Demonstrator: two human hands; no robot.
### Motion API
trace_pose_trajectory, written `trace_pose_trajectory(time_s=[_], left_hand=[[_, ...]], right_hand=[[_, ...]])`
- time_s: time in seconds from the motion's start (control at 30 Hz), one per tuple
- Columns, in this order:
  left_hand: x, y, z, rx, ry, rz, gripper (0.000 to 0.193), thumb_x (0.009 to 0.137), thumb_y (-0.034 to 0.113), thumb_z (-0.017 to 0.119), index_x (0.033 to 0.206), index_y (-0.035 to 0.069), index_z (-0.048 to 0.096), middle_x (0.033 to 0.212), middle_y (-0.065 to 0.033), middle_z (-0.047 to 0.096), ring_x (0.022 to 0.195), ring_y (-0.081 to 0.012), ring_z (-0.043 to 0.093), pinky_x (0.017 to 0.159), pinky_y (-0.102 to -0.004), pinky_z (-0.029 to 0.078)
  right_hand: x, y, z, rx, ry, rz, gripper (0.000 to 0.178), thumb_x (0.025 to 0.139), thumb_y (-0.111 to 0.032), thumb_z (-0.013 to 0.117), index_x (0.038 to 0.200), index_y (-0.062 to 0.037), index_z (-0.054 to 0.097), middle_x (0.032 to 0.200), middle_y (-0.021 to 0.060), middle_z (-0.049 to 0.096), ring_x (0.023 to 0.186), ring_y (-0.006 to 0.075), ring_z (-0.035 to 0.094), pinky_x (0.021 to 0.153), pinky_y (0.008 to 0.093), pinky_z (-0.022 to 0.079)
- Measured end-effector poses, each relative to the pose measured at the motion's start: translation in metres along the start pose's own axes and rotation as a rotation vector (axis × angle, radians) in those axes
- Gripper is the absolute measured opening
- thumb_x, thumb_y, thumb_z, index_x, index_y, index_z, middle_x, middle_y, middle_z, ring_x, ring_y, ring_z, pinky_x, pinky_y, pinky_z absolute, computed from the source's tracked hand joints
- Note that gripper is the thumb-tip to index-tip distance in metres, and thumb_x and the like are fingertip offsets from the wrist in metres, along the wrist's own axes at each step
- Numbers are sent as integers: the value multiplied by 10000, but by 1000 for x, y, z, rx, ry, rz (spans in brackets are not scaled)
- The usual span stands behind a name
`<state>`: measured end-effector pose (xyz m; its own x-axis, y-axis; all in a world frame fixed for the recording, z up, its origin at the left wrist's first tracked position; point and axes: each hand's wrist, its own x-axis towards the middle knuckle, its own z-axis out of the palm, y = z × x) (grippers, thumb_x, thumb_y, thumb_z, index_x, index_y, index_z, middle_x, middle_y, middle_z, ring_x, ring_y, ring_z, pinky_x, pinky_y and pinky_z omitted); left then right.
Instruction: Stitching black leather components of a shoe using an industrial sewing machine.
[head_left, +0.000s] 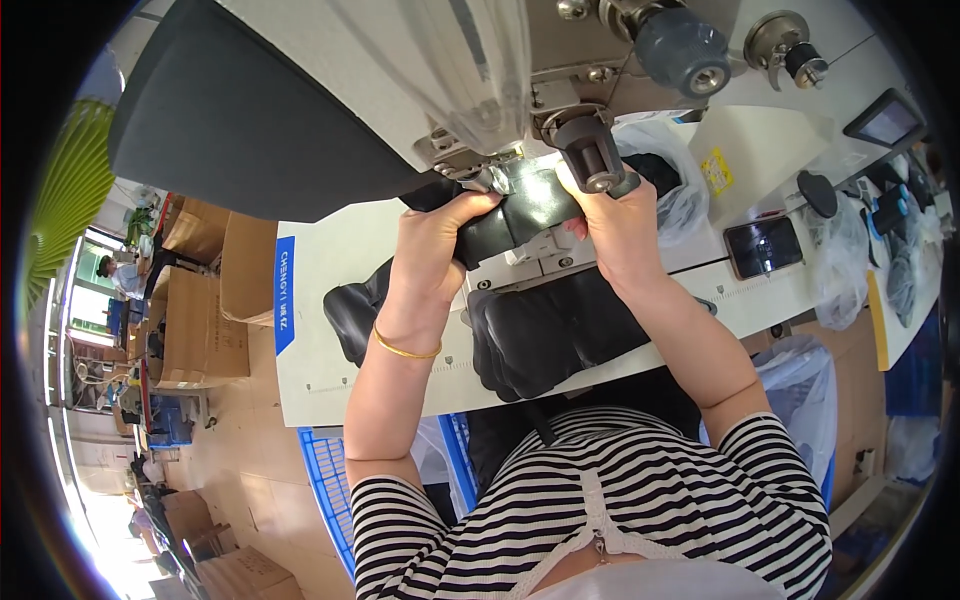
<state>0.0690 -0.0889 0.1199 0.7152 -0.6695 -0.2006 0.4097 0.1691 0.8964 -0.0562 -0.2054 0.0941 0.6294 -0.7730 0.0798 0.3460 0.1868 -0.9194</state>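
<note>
A shiny black leather-like piece (510,215) lies beneath the needle area of a sewing machine (380,80), lit by its lamp. My left hand (432,235) pinches the left side of that piece, thumb on top beside the presser foot (487,180). On the right side, my right hand (622,225) grips it too, partly hidden behind a dark cylindrical machine part (590,150). Nearer to me, a stack of similar black pieces (550,335) rests at the table's front edge. More black material (352,315) sits left of it, beside my left forearm.
A dark-screened phone (763,247) lies on the white table (315,225) at right, near clear plastic bags (845,265). Bobbin-winding hardware (785,50) is on the machine's upper right. Blue baskets (330,490) stand below the table; cardboard boxes (205,335) are on the left.
</note>
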Motion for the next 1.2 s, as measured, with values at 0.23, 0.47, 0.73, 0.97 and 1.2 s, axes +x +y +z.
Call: trace_pose_trajectory(time_s=[0.23, 0.47, 0.73, 0.97, 1.2], left_hand=[[0, -1, 1, 22, 5, 17, 90, 757, -85, 656, 841, -52, 654, 830, -95, 651, 740, -171, 637, 692, -292, 550], [2, -2, -2, 38, -12, 40, 107, 756, -87, 658, 853, -44, 655, 840, -92, 657, 744, -173, 646, 681, -286, 557], [2, -2, -2, 43, -10, 39, 105, 758, -85, 659, 853, -41, 653, 837, -89, 657, 740, -171, 646, 679, -287, 558], [4, -2, -3, 51, -7, 30, 91, 760, -80, 658, 846, -52, 653, 833, -91, 653, 734, -170, 640, 681, -293, 553], [10, 1, -8, 61, -6, -20, 97, 763, -79, 649, 859, -94, 664, 853, -123, 662, 744, -192, 648, 674, -302, 549]], right_hand=[[3, 4, -4, 1, -42, -19, 143, 888, -122, 607, 949, 5, 629, 713, 32, 609, 508, 57, 523, 428, 187, 397], [3, 4, -3, 24, -49, -18, 141, 891, -127, 609, 947, 1, 626, 713, 30, 610, 511, 54, 526, 431, 181, 395], [0, 3, -3, 27, -48, -28, 132, 891, -125, 610, 929, 1, 623, 708, 25, 603, 511, 51, 520, 433, 179, 397], [2, 0, -2, -20, -37, -29, 147, 881, -134, 616, 924, 6, 630, 699, 22, 602, 505, 52, 524, 430, 182, 392], [3, -3, -2, -104, -54, -23, 161, 869, -137, 616, 935, 7, 641, 690, 12, 607, 500, 48, 526, 428, 186, 375]])
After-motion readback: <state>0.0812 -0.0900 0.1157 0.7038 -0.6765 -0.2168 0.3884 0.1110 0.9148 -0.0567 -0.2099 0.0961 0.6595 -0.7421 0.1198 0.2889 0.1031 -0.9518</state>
